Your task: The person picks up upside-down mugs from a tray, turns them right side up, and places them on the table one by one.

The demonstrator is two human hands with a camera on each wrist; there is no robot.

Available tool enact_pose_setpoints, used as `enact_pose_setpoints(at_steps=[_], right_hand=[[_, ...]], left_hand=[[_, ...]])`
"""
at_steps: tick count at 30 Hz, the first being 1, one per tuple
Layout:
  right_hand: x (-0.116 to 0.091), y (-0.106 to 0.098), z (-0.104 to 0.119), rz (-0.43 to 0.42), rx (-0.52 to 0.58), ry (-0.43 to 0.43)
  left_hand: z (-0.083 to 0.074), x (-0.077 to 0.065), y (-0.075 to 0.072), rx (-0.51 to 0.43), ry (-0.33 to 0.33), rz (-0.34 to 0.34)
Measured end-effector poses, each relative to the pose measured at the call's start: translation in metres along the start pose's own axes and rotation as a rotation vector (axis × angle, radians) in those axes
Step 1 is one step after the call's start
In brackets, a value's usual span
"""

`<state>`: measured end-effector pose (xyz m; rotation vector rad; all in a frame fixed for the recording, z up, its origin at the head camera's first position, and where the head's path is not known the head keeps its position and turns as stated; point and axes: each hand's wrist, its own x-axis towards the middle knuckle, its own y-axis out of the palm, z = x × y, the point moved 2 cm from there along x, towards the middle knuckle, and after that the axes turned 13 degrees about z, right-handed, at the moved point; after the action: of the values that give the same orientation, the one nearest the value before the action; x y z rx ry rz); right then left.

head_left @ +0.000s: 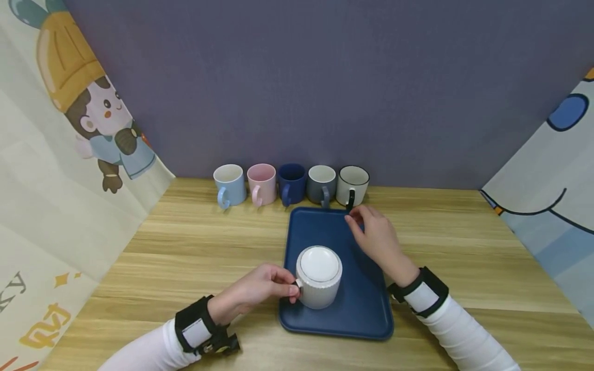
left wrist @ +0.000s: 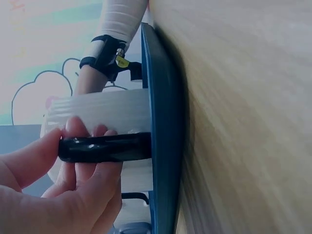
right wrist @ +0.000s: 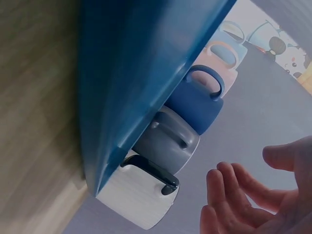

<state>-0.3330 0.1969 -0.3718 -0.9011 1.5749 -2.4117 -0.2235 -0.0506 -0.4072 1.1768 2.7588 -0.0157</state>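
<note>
A large white ribbed mug (head_left: pixel 320 291) stands upside down on the blue tray (head_left: pixel 364 312), its base facing up. My left hand (head_left: pixel 257 289) pinches its black handle (left wrist: pixel 105 148) between thumb and fingers, on the mug's left side. Over the tray's far right corner hovers my right hand (head_left: pixel 378 239), fingers loosely bent and holding nothing. Nearest to it is a smaller white mug (head_left: pixel 343 189) with a black rim and black handle, upright behind the tray. In the right wrist view a gap separates the fingers (right wrist: pixel 219 187) from that mug.
Left of the white mug, in one row along the dark back panel (head_left: pixel 325 87), stand a grey mug (head_left: pixel 315 191), a navy mug (head_left: pixel 297 191), a pink mug (head_left: pixel 266 190) and a light blue mug (head_left: pixel 235 190). Wooden tabletop (head_left: pixel 185 242) surrounds the tray; printed cloths hang at both sides.
</note>
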Motion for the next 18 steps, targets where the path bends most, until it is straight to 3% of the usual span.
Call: enact_pose_setpoints(at_steps=[5, 18], right_hand=[[0.0, -0.003, 0.0, -0.002, 0.006, 0.002], [-0.001, -0.01, 0.0, -0.027, 0.009, 0.01]], left_hand=[[-0.001, 0.006, -0.002, -0.075, 0.011, -0.055], [-0.009, 0.017, -0.008, -0.211, 0.111, -0.135]])
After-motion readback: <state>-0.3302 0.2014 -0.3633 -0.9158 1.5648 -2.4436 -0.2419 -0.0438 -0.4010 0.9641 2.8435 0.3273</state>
